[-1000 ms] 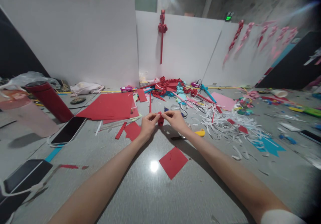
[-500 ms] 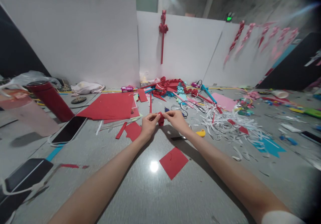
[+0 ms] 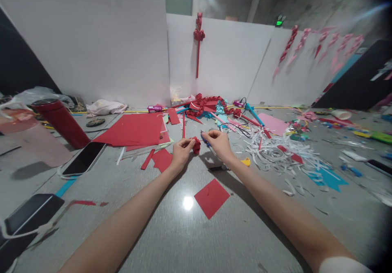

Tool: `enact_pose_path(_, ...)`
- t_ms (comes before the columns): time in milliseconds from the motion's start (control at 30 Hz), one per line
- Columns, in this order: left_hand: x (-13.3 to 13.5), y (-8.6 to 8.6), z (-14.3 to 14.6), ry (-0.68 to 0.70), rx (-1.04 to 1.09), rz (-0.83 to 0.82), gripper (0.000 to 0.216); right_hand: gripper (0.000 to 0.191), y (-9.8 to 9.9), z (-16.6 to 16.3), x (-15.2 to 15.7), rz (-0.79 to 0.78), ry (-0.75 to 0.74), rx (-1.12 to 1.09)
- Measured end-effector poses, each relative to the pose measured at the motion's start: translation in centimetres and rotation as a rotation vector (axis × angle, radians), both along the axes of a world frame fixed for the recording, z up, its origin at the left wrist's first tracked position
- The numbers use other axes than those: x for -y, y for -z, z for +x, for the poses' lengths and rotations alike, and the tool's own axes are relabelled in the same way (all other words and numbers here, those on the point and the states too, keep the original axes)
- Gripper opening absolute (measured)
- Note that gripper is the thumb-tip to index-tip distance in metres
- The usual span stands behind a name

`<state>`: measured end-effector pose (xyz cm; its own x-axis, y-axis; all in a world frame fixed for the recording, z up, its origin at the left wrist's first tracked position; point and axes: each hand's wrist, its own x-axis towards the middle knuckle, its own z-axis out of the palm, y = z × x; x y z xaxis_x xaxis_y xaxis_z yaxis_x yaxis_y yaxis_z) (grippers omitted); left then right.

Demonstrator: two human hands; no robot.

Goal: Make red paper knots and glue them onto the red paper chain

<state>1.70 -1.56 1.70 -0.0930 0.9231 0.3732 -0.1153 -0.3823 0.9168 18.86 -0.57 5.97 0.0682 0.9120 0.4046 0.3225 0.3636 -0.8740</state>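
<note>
Left hand (image 3: 181, 152) pinches red folded paper (image 3: 196, 145), long axis upright; right hand (image 3: 219, 142) curled, grip unclear.

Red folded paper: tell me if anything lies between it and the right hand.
Only a small blue item, close by the right hand, lies in the short gap; the left hand pinches the red folded paper.

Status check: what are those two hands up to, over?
Left hand pinching small red folded paper piece. Right hand beside it, fingers curled, grip unclear. Flat red paper square lies nearer, apart.
</note>
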Motion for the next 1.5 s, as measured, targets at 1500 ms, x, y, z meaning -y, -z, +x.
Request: enact_pose_path(1500,-1.8,1.8,-0.6,0.185,0.34,-0.177,0.038,0.029,-1.3,0.5,0.2,-0.045,-0.163,-0.013)
